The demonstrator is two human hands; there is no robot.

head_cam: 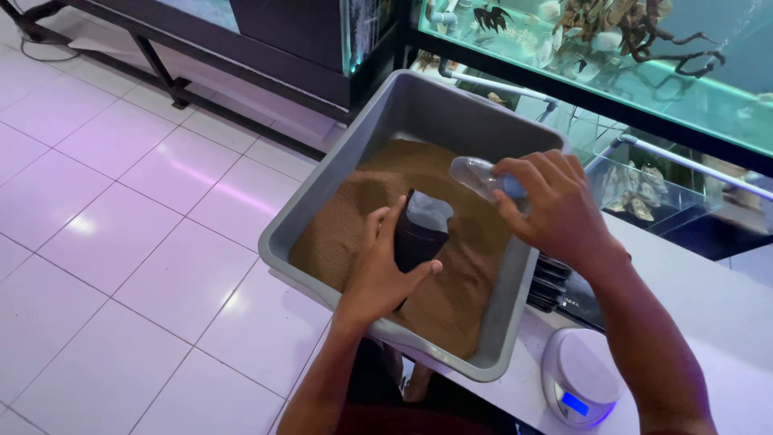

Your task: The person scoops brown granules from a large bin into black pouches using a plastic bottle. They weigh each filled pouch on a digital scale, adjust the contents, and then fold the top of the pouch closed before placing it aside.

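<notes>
The left hand grips a black pouch over the tub (brown granules inside); the right hand clasps a clear scoop.

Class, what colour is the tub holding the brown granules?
Grey; the tub shows best in the head view, the only view.

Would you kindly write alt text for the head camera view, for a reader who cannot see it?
Over a grey tub of brown sand, the left hand holds a small black bag open while the right hand tips a clear plastic scoop toward it. A small white scale sits on the counter beside the tub, with fish tanks behind.
</notes>
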